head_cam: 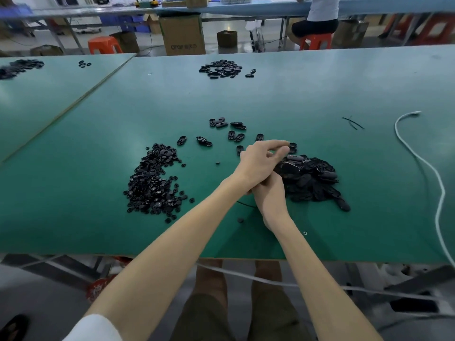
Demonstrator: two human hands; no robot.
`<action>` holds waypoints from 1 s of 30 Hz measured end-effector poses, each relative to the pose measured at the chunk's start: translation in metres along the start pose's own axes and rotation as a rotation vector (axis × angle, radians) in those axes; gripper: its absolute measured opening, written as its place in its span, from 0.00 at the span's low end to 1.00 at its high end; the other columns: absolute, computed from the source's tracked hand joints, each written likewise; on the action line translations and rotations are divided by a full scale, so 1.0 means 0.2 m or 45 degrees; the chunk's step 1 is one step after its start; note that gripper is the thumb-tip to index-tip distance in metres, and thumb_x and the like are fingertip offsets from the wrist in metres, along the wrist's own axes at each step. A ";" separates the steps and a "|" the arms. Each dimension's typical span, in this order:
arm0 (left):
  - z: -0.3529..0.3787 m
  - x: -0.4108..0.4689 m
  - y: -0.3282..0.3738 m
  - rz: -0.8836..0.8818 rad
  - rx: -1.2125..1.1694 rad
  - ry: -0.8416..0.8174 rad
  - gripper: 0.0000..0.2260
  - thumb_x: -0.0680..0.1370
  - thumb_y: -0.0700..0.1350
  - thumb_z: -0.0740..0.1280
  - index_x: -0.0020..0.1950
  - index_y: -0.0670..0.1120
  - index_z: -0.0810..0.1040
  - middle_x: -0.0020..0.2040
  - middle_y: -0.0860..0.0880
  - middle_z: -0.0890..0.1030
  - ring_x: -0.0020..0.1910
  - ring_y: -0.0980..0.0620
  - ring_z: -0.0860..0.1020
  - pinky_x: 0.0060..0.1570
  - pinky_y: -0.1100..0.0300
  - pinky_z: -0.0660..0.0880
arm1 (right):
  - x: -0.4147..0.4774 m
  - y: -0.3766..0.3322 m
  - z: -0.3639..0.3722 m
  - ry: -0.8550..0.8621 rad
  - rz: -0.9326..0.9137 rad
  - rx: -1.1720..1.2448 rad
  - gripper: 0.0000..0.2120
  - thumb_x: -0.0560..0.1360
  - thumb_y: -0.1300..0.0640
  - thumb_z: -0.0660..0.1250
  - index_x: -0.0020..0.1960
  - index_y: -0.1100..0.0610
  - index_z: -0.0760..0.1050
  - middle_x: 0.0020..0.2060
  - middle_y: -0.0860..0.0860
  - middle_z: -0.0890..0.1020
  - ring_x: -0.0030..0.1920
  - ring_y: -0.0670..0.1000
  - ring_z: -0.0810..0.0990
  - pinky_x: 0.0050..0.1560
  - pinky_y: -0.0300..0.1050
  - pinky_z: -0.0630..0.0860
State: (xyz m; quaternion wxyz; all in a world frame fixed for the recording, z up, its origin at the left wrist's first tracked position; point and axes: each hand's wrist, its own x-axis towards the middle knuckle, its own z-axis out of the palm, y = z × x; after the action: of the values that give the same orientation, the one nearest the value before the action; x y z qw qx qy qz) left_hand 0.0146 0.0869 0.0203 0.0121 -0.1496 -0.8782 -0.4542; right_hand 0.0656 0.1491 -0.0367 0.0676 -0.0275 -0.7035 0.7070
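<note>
The left hand (261,161) reaches forward across the right hand (269,195), so the two forearms cross over the green bench (73,148). Its fingers are stretched and loosely parted, not clenched, with the tips at a small black oval piece (293,146) just beyond them; whether they touch it cannot be told. The right hand lies directly beneath the left one, which covers its fingers, so its grasp cannot be told.

Touching the far side of the right hand and just past the left wrist sits the heap of black oval shells (311,179). Away from the heap, on the other side of the left forearm, spreads a pile of small round black parts (152,183), well apart from both hands. Beyond the left fingertips lie scattered oval pieces (234,134), and much farther on another dark pile (221,68).

Nearer the body than the right wrist rests a loose black bit (240,220). A white cable (418,156) snakes along the bench well outside the heap, with thin black strips (353,123) near its far end. Behind the bench stand a cardboard box (182,35) and an orange stool (104,45).
</note>
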 end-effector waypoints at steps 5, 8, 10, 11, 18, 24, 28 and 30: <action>-0.14 0.05 -0.15 -0.010 0.211 0.233 0.17 0.85 0.45 0.62 0.73 0.43 0.76 0.71 0.45 0.78 0.71 0.48 0.75 0.72 0.52 0.68 | 0.00 0.01 0.00 -0.020 -0.035 -0.004 0.09 0.81 0.67 0.64 0.50 0.56 0.82 0.38 0.48 0.86 0.35 0.46 0.82 0.37 0.42 0.77; -0.26 0.09 -0.30 -0.093 0.489 0.224 0.21 0.86 0.45 0.59 0.79 0.42 0.67 0.80 0.45 0.66 0.80 0.47 0.63 0.79 0.52 0.58 | 0.00 0.01 0.01 -0.014 -0.033 0.020 0.11 0.81 0.68 0.64 0.55 0.56 0.82 0.44 0.52 0.87 0.39 0.46 0.85 0.37 0.39 0.78; -0.32 0.10 -0.39 -0.149 0.652 0.101 0.23 0.87 0.47 0.57 0.82 0.44 0.61 0.83 0.47 0.58 0.82 0.47 0.56 0.80 0.50 0.54 | 0.00 0.00 0.01 -0.016 -0.036 0.030 0.10 0.81 0.69 0.64 0.55 0.57 0.81 0.44 0.55 0.86 0.39 0.47 0.85 0.37 0.39 0.78; -0.34 0.11 -0.43 -0.186 0.705 0.029 0.24 0.88 0.48 0.55 0.83 0.45 0.58 0.84 0.47 0.55 0.83 0.47 0.53 0.81 0.48 0.52 | 0.00 0.00 0.01 -0.017 -0.036 0.033 0.10 0.81 0.69 0.64 0.55 0.58 0.81 0.44 0.55 0.86 0.39 0.47 0.85 0.37 0.39 0.78; -0.36 0.11 -0.51 -0.241 0.854 -0.099 0.20 0.88 0.48 0.53 0.76 0.41 0.69 0.79 0.44 0.67 0.79 0.45 0.63 0.76 0.47 0.62 | 0.00 0.00 0.00 -0.010 -0.027 0.011 0.09 0.82 0.69 0.64 0.56 0.60 0.81 0.43 0.55 0.86 0.39 0.46 0.85 0.38 0.39 0.78; -0.35 0.03 -0.50 -0.124 0.755 0.166 0.15 0.84 0.34 0.58 0.68 0.40 0.78 0.64 0.42 0.79 0.64 0.41 0.76 0.64 0.47 0.73 | -0.01 0.00 0.00 -0.011 -0.023 0.020 0.10 0.82 0.69 0.64 0.55 0.59 0.81 0.43 0.54 0.85 0.39 0.45 0.84 0.37 0.38 0.78; -0.35 -0.06 -0.51 0.004 0.646 0.267 0.14 0.82 0.32 0.62 0.64 0.40 0.81 0.60 0.44 0.81 0.61 0.45 0.76 0.62 0.50 0.74 | -0.01 0.01 0.00 -0.011 -0.018 0.021 0.10 0.82 0.69 0.64 0.55 0.59 0.81 0.43 0.54 0.86 0.39 0.46 0.84 0.37 0.39 0.78; -0.35 -0.09 -0.52 0.037 0.606 0.290 0.11 0.82 0.32 0.64 0.61 0.40 0.81 0.57 0.44 0.81 0.58 0.46 0.77 0.61 0.51 0.76 | -0.01 0.01 0.00 -0.014 -0.020 0.019 0.10 0.82 0.69 0.64 0.54 0.58 0.81 0.43 0.54 0.86 0.39 0.46 0.85 0.37 0.38 0.78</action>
State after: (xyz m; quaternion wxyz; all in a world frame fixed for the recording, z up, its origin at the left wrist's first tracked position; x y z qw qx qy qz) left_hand -0.0048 -0.0301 -0.0241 0.1521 -0.1030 -0.9510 -0.2486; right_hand 0.0667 0.1492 -0.0383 0.0695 -0.0176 -0.6987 0.7119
